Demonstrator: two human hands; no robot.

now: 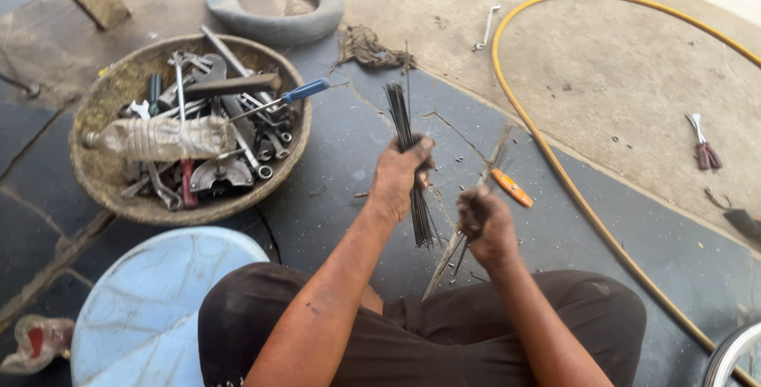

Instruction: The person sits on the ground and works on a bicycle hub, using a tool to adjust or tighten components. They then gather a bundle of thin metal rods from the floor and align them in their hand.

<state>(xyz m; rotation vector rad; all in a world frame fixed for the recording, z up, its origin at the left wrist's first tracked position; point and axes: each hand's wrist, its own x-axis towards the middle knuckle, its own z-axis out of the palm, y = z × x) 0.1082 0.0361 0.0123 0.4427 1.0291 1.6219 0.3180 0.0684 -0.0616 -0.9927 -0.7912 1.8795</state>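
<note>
- Gripping a spoke bundle [411, 161] mid-length, the left hand [400, 175] is closed.
- A few spokes [460, 254] are pinched by the right hand [483, 224], at 4 o'clock.
- Judged stiff, thin, light, slippery; best clasped centrally.

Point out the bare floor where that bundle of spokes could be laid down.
Bare dark floor lies between the basket of tools and the left hand gripping the spoke bundle. More lies right of the yellow hose, before the pliers. It is crowded by the right hand: an orange-handled tool and scattered small bits.
</note>
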